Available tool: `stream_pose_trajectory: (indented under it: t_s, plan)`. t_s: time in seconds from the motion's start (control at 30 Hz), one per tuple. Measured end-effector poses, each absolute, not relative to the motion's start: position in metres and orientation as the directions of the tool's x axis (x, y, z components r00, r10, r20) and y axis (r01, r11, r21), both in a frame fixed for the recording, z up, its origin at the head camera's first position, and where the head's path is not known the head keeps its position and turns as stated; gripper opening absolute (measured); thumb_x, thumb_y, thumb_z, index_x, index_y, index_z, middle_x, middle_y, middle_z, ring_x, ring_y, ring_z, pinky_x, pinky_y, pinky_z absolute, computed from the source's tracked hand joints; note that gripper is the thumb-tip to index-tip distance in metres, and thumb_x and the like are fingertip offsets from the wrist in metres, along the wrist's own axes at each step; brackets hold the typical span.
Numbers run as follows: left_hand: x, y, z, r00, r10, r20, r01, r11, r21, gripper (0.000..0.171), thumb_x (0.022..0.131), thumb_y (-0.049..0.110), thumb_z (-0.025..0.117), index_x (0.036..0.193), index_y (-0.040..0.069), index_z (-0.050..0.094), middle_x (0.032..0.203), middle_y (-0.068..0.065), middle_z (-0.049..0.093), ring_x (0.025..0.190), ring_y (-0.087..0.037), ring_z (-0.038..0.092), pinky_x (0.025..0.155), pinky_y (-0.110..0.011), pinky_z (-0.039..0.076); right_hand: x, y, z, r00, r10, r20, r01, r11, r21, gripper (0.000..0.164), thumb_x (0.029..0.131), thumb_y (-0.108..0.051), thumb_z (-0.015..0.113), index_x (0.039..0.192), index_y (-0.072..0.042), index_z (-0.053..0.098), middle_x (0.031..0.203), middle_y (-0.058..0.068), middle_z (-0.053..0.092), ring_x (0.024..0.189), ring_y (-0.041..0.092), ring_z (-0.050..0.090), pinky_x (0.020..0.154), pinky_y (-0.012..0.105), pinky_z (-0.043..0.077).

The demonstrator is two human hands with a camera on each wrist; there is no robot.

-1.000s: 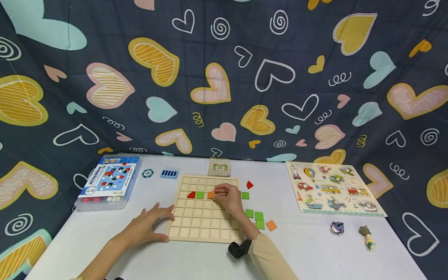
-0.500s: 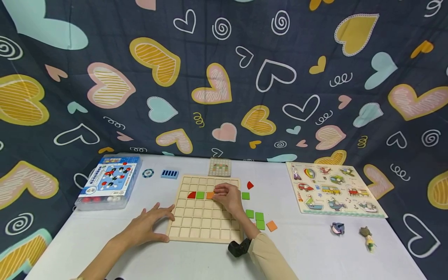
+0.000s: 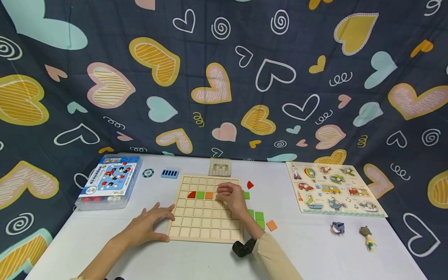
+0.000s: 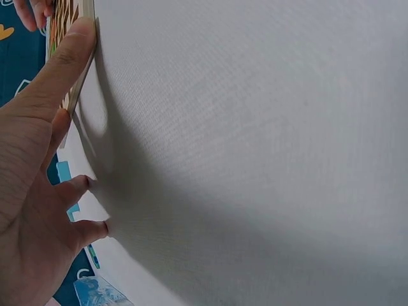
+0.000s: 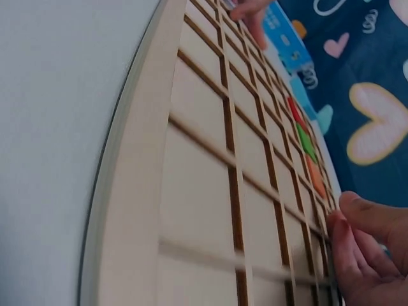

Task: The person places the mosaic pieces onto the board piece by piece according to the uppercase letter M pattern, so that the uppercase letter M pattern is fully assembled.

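A square wooden grid board (image 3: 205, 240) lies on the white table. One of its upper rows holds a red quarter-circle piece (image 3: 191, 195), a green square tile (image 3: 200, 195) and an orange square tile (image 3: 209, 195), side by side. My right hand (image 3: 231, 197) is over the board just right of the orange tile, fingers bent and low over the cells; no piece shows in it. At the board's left edge, my left hand (image 3: 148, 224) rests with fingers spread. In the left wrist view, its thumb (image 4: 64, 60) touches the board's rim and two fingertips rest on the table.
Right of the board lie loose green tiles (image 3: 259, 216), an orange tile (image 3: 271, 225) and a red piece (image 3: 250, 185). Behind it stands a small pattern card (image 3: 219, 167). A boxed molecule set (image 3: 108, 181) is at left, a picture puzzle (image 3: 334, 188) and two small figures (image 3: 337, 228) at right.
My right hand has drawn slightly to the right, off the orange tile, which now shows whole in its cell. My left hand has stayed at the board's edge.
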State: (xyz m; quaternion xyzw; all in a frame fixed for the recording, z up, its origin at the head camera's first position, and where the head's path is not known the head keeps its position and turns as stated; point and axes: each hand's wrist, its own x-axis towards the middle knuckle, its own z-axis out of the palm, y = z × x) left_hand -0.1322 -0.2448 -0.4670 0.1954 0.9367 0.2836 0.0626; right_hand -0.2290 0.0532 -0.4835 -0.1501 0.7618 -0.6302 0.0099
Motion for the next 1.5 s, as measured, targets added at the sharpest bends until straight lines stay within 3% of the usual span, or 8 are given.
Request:
stream_pose_trajectory:
  t_s: [0.47, 0.8, 1.1, 1.5]
  plan:
    - [-0.134, -0.246, -0.468, -0.916, 0.401, -0.01, 0.329, 0.765, 0.554, 0.048, 0.064, 0.046, 0.081, 0.105, 0.032, 0.06, 0.144, -0.007, 0.047, 0.131, -0.053, 0.031, 0.095, -0.081, 0.015, -0.223, 0.12, -0.472, -0.99, -0.125, 0.058, -0.084, 0.217, -0.972, 0.031, 0.077, 0.01, 0.072, 0.108, 0.009, 0.066, 0.103, 0.025, 0.069, 0.091, 0.031, 0.069, 0.074, 0.025, 0.057]
    - [-0.132, -0.247, -0.468, -0.917, 0.4, -0.008, 0.33, 0.768, 0.549, 0.048, 0.065, 0.046, 0.081, 0.105, 0.033, 0.06, 0.145, -0.008, 0.047, 0.131, -0.054, 0.031, 0.094, -0.081, 0.015, -0.234, 0.158, -0.486, -0.98, -0.184, 0.075, -0.148, 0.424, -0.893, 0.033, 0.077, 0.005, 0.075, 0.109, 0.002, 0.067, 0.102, 0.014, 0.071, 0.081, 0.018, 0.066, 0.075, 0.02, 0.054]
    - [-0.133, -0.245, -0.469, -0.91, 0.415, 0.018, 0.356, 0.756, 0.55, 0.047, 0.065, 0.045, 0.081, 0.106, 0.032, 0.06, 0.144, -0.008, 0.047, 0.13, -0.054, 0.032, 0.094, -0.081, 0.015, -0.243, 0.162, -0.492, -0.966, -0.238, 0.104, -0.198, 0.418, -0.887, 0.033, 0.077, 0.006, 0.075, 0.108, 0.004, 0.067, 0.1, 0.017, 0.071, 0.073, 0.014, 0.063, 0.067, 0.017, 0.05]
    - [-0.133, -0.246, -0.471, -0.907, 0.421, 0.034, 0.369, 0.75, 0.548, 0.048, 0.066, 0.048, 0.079, 0.106, 0.033, 0.059, 0.144, -0.009, 0.047, 0.13, -0.054, 0.033, 0.093, -0.081, 0.016, -0.242, 0.157, -0.494, -0.984, -0.147, 0.096, -0.151, 0.425, -0.893, 0.028, 0.076, 0.006, 0.076, 0.103, 0.001, 0.069, 0.093, 0.012, 0.072, 0.072, 0.014, 0.064, 0.067, 0.017, 0.051]
